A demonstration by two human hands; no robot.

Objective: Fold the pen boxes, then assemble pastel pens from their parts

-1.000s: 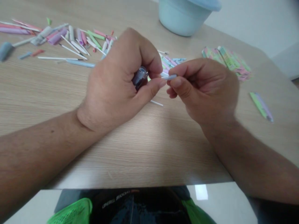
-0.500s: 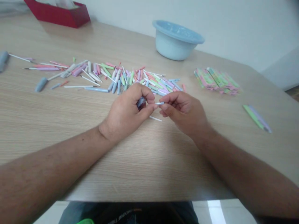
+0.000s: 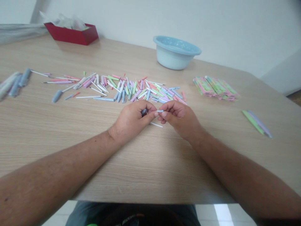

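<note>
My left hand [image 3: 134,121] and my right hand [image 3: 182,119] meet fingertip to fingertip over the table. Between them they pinch a small light-blue pen part [image 3: 160,111]; its exact kind is too small to make out. A dark bluish piece [image 3: 144,112] is tucked in the curl of my left hand, mostly covered by the fingers. Under the hands lies a thin white pen refill [image 3: 156,124], partly hidden. Just beyond them spreads a heap of pastel pen parts [image 3: 135,89], with barrels, caps and white refills mixed.
At the back stand a light-blue basin [image 3: 175,55] and a red box [image 3: 72,35] with clear plastic in it. Stacked pastel packs [image 3: 215,88] sit to the right, with two pens [image 3: 256,123] nearer. Grey-blue pieces [image 3: 17,82] lie far left on the wooden table [image 3: 150,175].
The view has tilted up and a little left, so more of the red box and the far-left pieces shows. Both hands keep their pinch on the small blue part.
</note>
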